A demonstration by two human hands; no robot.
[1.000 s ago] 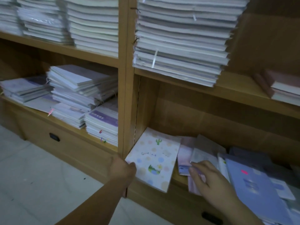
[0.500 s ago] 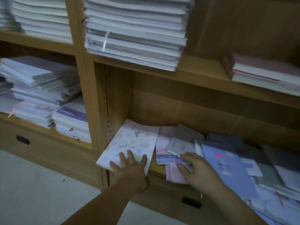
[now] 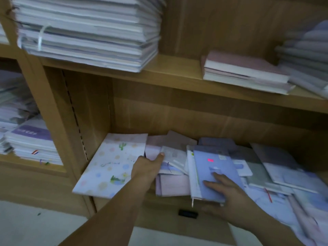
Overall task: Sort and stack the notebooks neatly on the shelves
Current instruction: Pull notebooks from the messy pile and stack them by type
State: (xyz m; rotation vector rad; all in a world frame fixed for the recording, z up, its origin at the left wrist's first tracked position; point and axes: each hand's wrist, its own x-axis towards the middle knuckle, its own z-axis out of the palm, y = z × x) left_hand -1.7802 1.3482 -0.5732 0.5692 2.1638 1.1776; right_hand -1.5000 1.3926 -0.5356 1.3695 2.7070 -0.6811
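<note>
I'd say the way to do this well is to pull the loose notebooks off the bottom shelf [image 3: 170, 199] one at a time and square them up, since the heap overlaps and would slide. The right hand [image 3: 225, 190] lies flat, fingers spread, on the blue notebook [image 3: 213, 167] near the shelf's front edge. The left hand [image 3: 147, 167] sits between the cactus notebook [image 3: 110, 164] and the pink notebooks [image 3: 170, 185], thumb touching a small white notebook [image 3: 174, 156]; its fingers are hidden, so I cannot tell its grip.

Pale floor [image 3: 26, 226] at bottom left; small black fitting [image 3: 187, 213], possibly drawer handle.
</note>
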